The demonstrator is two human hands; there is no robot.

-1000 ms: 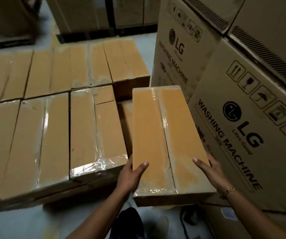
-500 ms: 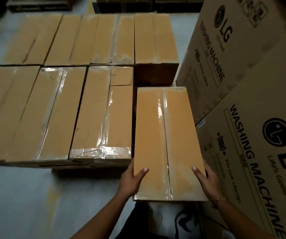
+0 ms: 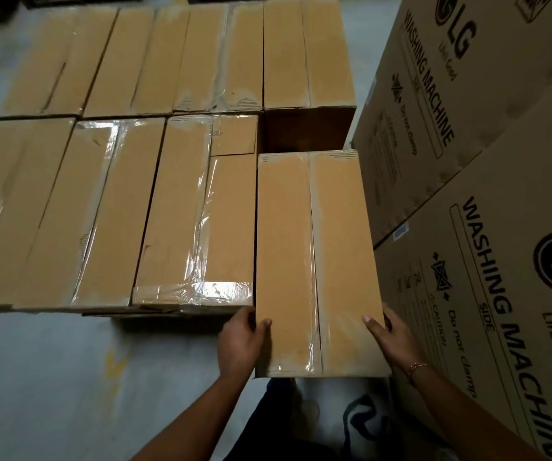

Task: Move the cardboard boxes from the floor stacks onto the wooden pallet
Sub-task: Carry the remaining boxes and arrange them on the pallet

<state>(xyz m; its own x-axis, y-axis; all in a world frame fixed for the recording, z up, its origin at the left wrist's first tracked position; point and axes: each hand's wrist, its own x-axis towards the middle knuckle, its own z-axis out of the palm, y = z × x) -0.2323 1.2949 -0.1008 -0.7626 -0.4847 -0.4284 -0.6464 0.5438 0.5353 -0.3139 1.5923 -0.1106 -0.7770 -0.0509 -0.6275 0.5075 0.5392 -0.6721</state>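
Holding: my left hand [image 3: 239, 341] and right hand [image 3: 391, 337] clamp the near end of 1 cardboard box [image 3: 284, 247], 1 hand on each long side.
Left grip: thumb lies on the top face by the left edge; the fingers curl down the side wall, mostly hidden.
Right grip: thumb rests on top by the right edge; the fingers curl round the right wall; a thin bracelet [image 3: 415, 367] sits at the wrist.
Long axis: runs straight away from me, near short end at my hands, far short end toward the back row [image 3: 168, 58], parallel to its neighbours.
Position: at the right end of the front row [image 3: 118, 211], left wall just beside the next box, right wall just beside the washing machine cartons [image 3: 500, 247]; the near end sticks out past the row's front edge.
Far end: stops short of the back row, leaving a dark gap.
Support: I cannot tell whether the box rests on anything or hangs in my grip.
Shape: long, narrow, flat-topped, square-cornered.
Surface: matte tan cardboard, 2 top flaps meeting at a centre seam [image 3: 314, 277] under glossy clear tape.
Neighbours: same tan boxes, some with crinkled shiny tape.
Cartons: 2 large printed boxes, black lettering.
Floor [image 3: 68, 377]: pale, smooth grey.
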